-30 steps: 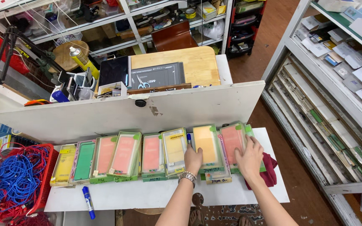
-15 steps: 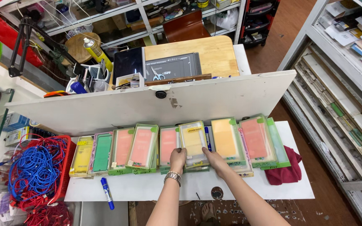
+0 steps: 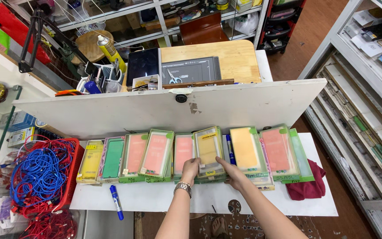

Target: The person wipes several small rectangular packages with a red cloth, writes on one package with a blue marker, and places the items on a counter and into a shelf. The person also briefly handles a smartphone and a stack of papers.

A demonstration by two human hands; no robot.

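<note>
A row of green-framed flat packages with phone cases lies on a white table (image 3: 288, 206). My left hand (image 3: 190, 169), with a metal watch on its wrist, and my right hand (image 3: 233, 171) both grip the bottom edge of the yellow package (image 3: 208, 149) in the middle of the row. A pink package (image 3: 183, 152) lies just left of it, and an orange package (image 3: 244, 148) lies to its right. A blue pen (image 3: 229, 149) sits between the yellow and orange ones.
A red basket (image 3: 75, 170) of blue and red cables stands at the left. A blue marker (image 3: 116, 202) lies on the table front. A dark red cloth (image 3: 308, 186) is at the right. A white board (image 3: 169, 108) stands behind the row. Shelves line the right side.
Both hands have moved left along the row, from the orange and pink packages at the right end to the yellow package in the middle.
</note>
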